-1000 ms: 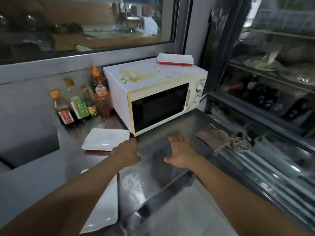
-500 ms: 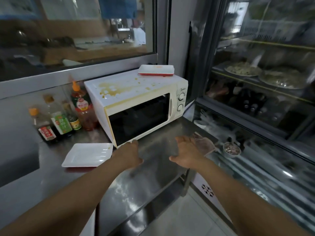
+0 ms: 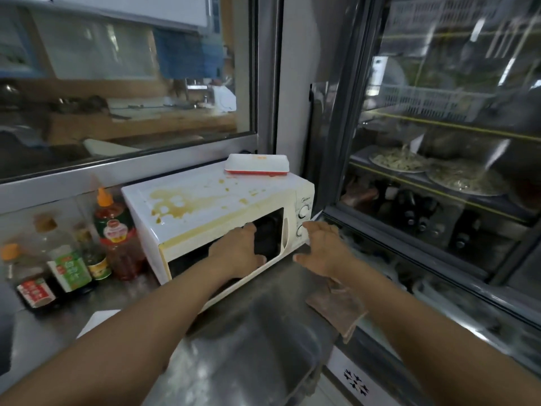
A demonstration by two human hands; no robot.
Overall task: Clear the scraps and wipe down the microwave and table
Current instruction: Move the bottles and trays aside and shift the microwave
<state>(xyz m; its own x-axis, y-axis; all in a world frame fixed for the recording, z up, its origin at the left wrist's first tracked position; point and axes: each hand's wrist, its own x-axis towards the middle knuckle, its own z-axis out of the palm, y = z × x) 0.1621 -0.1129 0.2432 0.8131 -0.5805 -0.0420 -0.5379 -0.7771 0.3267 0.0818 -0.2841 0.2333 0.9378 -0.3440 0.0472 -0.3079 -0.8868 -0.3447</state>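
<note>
head view: the microwave (image 3: pixel 216 209) is seen standing on the steel bench (image 3: pixel 251 356), straight ahead of both hands and a little to the left of centre, its long axis running from near-left to far-right so that the control end is angled away toward the glass-fronted cabinet (image 3: pixel 439 171). a brown spill (image 3: pixel 175 202) is spread over the left part of its top, and a white and red tray (image 3: pixel 257 168) is set on the far right corner of the top. the left hand (image 3: pixel 238 250) is held in front of the dark door window, fingers loosely bent, nothing gripped; whether the glass is actually touched cannot be told. the right hand (image 3: pixel 322 249) is held open with fingers extended, just beside the door handle and the two dials, nothing held. the right hand is judged the nearer to the handle edge, the left the nearer to the door face. both forearms are stretched forward and converge on the front of the oven. a brownish cloth (image 3: pixel 336 309) is lying on the bench under the right forearm, untouched, so wiping is judged not yet begun. sauce bottles (image 3: pixel 67 259) are standing to the left of the oven, apart from the hands.
</note>
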